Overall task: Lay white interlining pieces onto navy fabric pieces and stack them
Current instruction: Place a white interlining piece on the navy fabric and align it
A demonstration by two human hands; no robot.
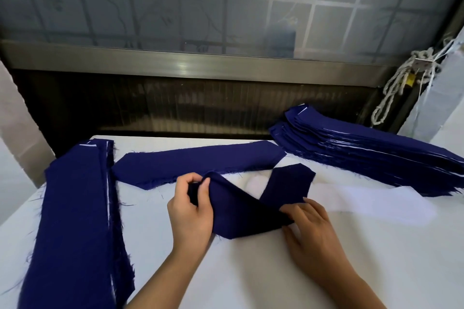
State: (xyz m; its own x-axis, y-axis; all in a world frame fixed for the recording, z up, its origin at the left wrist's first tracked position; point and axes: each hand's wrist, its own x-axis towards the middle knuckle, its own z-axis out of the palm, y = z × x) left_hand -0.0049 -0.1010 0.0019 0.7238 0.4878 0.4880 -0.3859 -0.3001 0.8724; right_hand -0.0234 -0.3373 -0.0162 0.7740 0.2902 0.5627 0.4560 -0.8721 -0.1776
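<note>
At middle of counter, left hand pinches folded navy piece; right hand grips its other end between thumb and fingers. Just beside, white interlining lies, not yet laid on. At right, layered stack looks done; left stack and flat navy piece probably wait.

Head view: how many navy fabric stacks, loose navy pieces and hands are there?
Navy fabric stacks: 2, left stack and right stack.
Loose navy pieces: 2, flat piece and folded piece.
Hands: 2, left hand and right hand, both holding the folded piece.
Total: 6.
</note>
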